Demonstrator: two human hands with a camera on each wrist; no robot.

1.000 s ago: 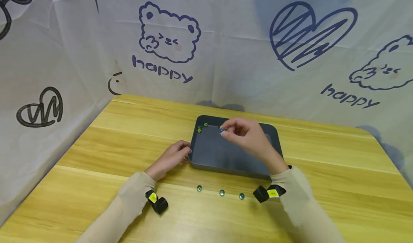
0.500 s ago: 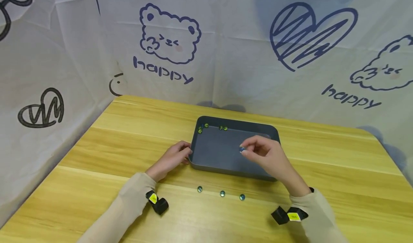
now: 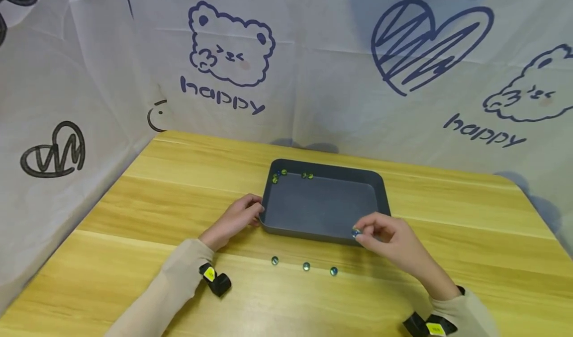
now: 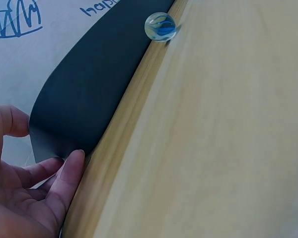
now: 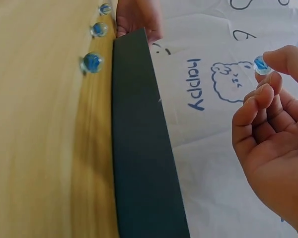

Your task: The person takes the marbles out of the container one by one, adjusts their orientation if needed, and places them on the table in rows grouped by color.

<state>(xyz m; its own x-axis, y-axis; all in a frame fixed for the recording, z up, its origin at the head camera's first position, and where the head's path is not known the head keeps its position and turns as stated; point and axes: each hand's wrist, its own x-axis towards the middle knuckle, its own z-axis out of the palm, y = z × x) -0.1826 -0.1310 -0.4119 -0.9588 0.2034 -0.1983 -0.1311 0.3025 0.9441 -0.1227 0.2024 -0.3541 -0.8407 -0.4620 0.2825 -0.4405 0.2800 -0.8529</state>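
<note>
A blue marble (image 3: 355,232) is pinched between thumb and forefinger of the right hand (image 3: 396,240), the other fingers bent, and is seen in the head view against the near rim of the gray tray (image 3: 309,234), toward its right end. By judgement, a transfer is in hand: the marble is likely meant for the row of three marbles (image 3: 306,266) on the wooden table (image 3: 112,277), so a low approach and gentle release are called for. The row could easily be bumped and set rolling. The tray's left side is touched by the left hand (image 3: 235,219), fingers slightly bent; whether it is gripped or merely steadied cannot be told. Yellow-green marbles (image 3: 275,179) are gathered at the tray's far side. A printed cloth (image 3: 322,88) is hung behind.
</note>
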